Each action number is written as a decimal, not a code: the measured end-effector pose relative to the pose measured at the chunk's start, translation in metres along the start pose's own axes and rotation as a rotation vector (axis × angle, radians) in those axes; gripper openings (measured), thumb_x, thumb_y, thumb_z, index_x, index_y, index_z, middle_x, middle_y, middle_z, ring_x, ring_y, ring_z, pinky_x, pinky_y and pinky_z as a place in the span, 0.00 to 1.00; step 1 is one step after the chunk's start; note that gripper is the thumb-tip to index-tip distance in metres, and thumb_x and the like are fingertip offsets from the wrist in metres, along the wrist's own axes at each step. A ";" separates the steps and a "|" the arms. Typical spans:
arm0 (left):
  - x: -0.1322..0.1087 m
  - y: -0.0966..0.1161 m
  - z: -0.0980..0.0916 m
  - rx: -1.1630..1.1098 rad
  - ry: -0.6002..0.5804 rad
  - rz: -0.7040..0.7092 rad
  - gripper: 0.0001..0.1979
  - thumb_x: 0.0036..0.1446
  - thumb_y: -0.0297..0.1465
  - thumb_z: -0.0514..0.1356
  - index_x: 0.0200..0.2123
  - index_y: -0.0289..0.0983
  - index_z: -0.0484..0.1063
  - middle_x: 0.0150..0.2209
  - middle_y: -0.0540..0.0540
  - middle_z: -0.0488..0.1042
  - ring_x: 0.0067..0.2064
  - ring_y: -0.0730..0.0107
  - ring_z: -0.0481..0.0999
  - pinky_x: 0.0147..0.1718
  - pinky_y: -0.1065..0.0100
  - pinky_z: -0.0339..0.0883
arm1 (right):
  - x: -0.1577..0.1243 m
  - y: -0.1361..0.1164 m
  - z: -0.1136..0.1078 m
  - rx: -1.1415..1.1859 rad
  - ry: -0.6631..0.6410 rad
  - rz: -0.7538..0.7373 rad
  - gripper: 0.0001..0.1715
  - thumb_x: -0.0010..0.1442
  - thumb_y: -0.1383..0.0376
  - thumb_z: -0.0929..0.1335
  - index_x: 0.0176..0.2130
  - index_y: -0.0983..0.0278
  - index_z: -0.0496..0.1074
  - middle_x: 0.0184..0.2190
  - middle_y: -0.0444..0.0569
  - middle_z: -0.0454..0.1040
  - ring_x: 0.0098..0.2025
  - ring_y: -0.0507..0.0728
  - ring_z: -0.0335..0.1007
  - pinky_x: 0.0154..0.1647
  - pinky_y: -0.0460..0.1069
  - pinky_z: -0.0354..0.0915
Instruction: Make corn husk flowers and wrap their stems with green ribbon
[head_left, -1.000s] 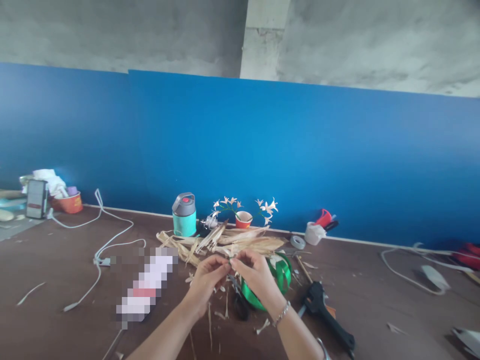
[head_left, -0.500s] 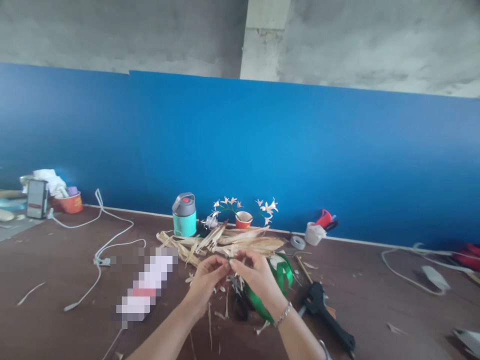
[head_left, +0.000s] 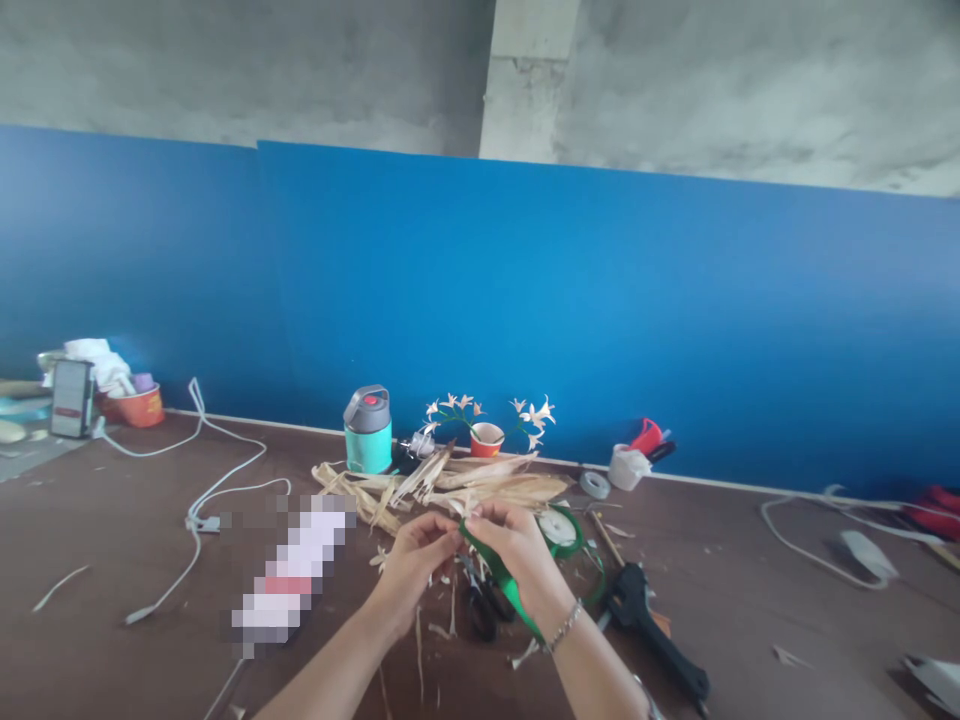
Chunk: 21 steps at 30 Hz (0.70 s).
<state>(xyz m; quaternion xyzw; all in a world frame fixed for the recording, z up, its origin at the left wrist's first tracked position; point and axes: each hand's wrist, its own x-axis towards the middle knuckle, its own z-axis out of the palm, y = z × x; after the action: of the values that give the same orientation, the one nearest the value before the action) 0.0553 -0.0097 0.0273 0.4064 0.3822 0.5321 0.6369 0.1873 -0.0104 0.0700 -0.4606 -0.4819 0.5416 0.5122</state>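
Note:
My left hand is closed in a pinch; what lies between its fingertips is too small to make out. Facing it, my right hand pinches a green ribbon, which runs from the meeting fingertips down under the palm. A pale husk piece shows just above the fingertips. Beyond the right wrist lies a ribbon spool with a white centre. Dark-handled scissors rest on the table below the hands, partly covered by the ribbon.
Dried corn husks lie behind the hands. A red cup holds pale flowers on green stems, near a turquoise flask. A black glue gun lies at right, with a tape roll farther back. White cables cross the left side.
The green ribbon has shifted into a straighter band under my right hand, and the spool's white centre shows more. Both hands stay nearly in place, fingertips close together.

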 end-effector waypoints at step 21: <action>-0.001 0.000 -0.001 0.000 -0.069 0.032 0.16 0.47 0.40 0.64 0.20 0.33 0.70 0.16 0.52 0.66 0.17 0.82 0.56 0.16 0.77 0.48 | 0.000 0.001 0.001 -0.029 -0.038 -0.036 0.13 0.43 0.59 0.71 0.20 0.66 0.69 0.16 0.43 0.69 0.21 0.51 0.62 0.24 0.45 0.57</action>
<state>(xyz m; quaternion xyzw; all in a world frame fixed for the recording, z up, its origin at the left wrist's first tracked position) 0.0540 -0.0102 0.0269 0.4302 0.3536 0.5279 0.6412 0.1861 -0.0104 0.0693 -0.4489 -0.5074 0.5337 0.5060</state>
